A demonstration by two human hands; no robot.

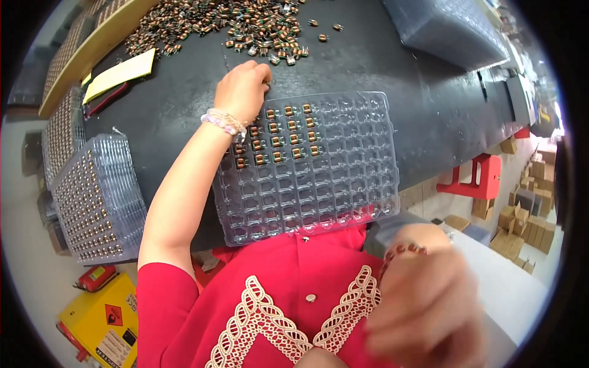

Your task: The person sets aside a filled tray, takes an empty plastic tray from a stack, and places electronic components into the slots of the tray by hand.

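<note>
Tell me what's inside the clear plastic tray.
Small copper-coloured wound components sit in far-left pockets of the clear plastic tray; none show in its nearest rows. The bare left hand and wrist cover the far-left corner, hiding its pockets.

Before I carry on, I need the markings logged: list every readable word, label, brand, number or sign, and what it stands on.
Yellow cabinet: an orange diamond sign with a dark symbol.
White label on the cabinet: printed lines, not transcribed here.
Fire extinguisher: label too small to read.
Clear plastic tray and copper-wound coils: no lettering I can make out.
</note>
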